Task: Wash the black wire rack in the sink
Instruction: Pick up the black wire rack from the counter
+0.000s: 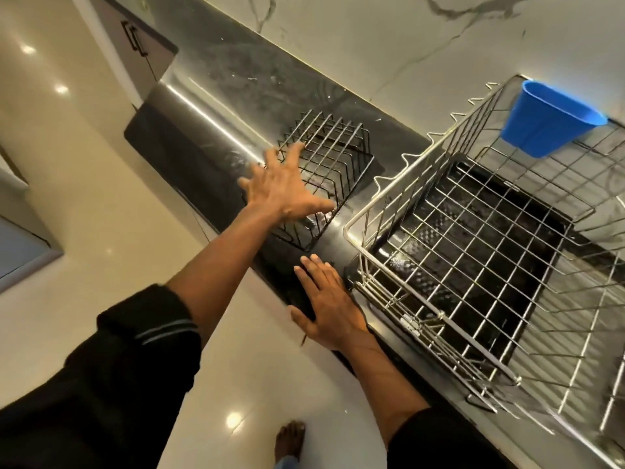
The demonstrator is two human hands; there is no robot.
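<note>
Fingers of the left hand [284, 191] are spread wide over the black wire rack [340, 155]; the right hand [326, 302] is laid flat, fingers straight, on the counter [216, 106].

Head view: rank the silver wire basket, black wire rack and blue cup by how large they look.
1. silver wire basket, by far the largest.
2. black wire rack, partly covered by the left hand.
3. blue cup, smallest; it sits farther from the camera, but the gap looks clear.
</note>
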